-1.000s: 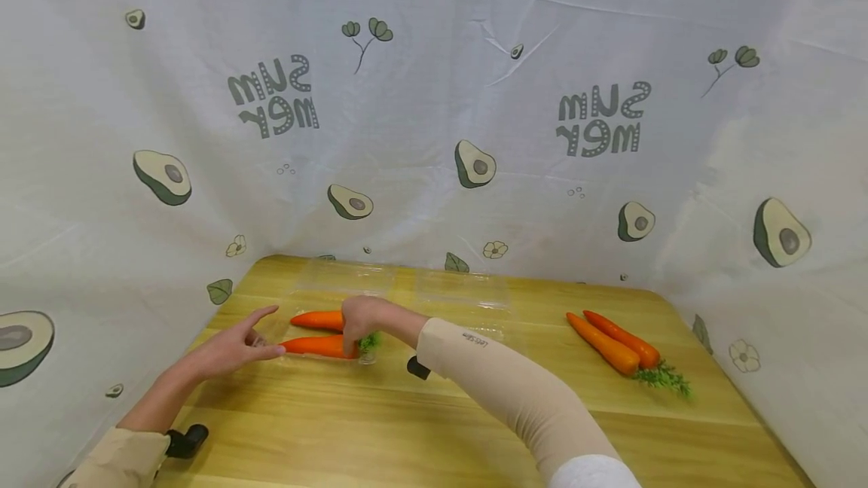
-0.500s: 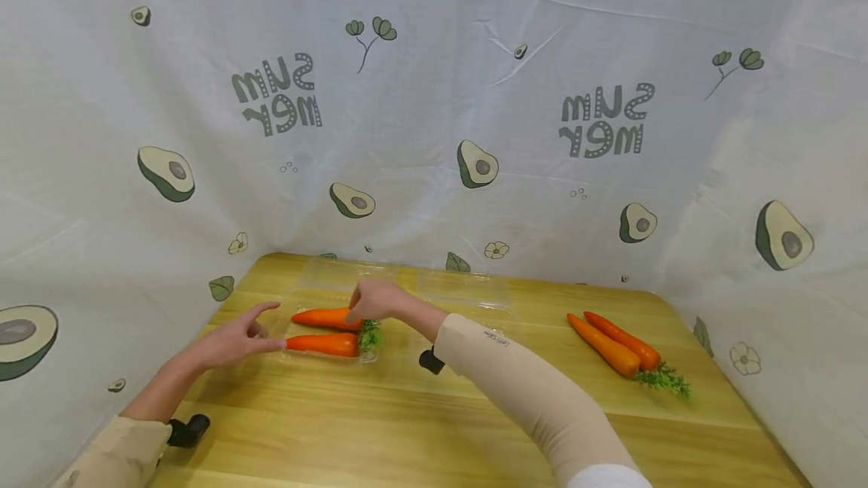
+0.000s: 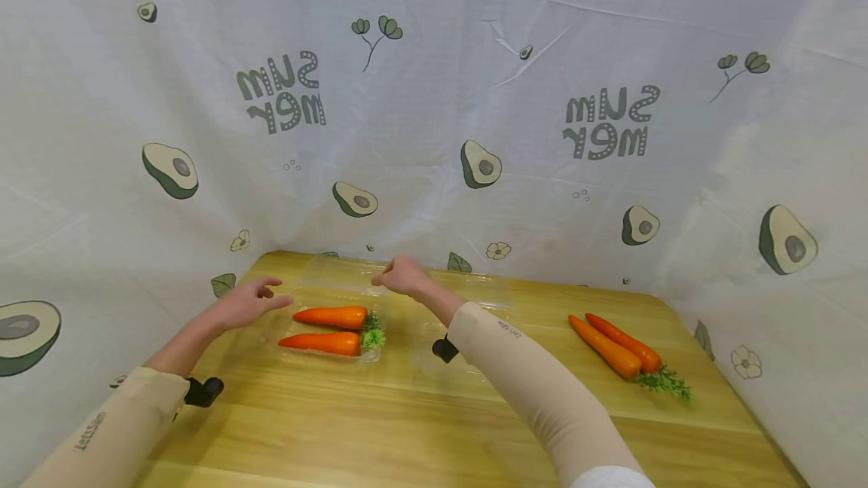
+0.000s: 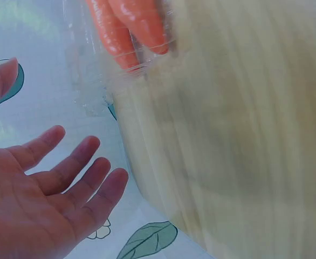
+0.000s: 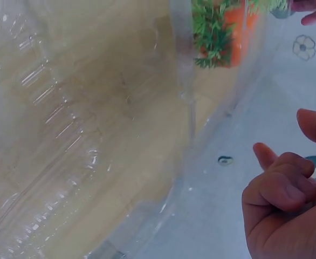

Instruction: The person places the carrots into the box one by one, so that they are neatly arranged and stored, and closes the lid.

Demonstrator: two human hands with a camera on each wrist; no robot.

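Note:
A clear plastic clamshell box (image 3: pixel 371 357) at the table's left side holds two orange carrots, a rear carrot (image 3: pixel 332 316) and a front carrot (image 3: pixel 322 343), side by side with green tops to the right. Its transparent lid (image 3: pixel 339 271) stands folded back behind them. At the box's left end my left hand (image 3: pixel 247 306) hovers, fingers spread and holding nothing; the left wrist view shows its palm (image 4: pixel 23 210) apart from the box. My right hand (image 3: pixel 405 277) is raised near the lid's right end. In the right wrist view its fingers (image 5: pixel 279 186) are partly curled around nothing, thumb apart.
A second clear clamshell box (image 3: pixel 423 356), its lid (image 3: pixel 475 288) folded back, lies right of the first, partly behind my right forearm. Two more carrots (image 3: pixel 606 349) with green tops lie on the wooden table (image 3: pixel 325 428) at right. A printed white curtain (image 3: pixel 420 111) surrounds the table.
My right hand has let go of the carrots and moved up and right toward the lid. My left hand has left the front carrot's tip and box edge, moving slightly back.

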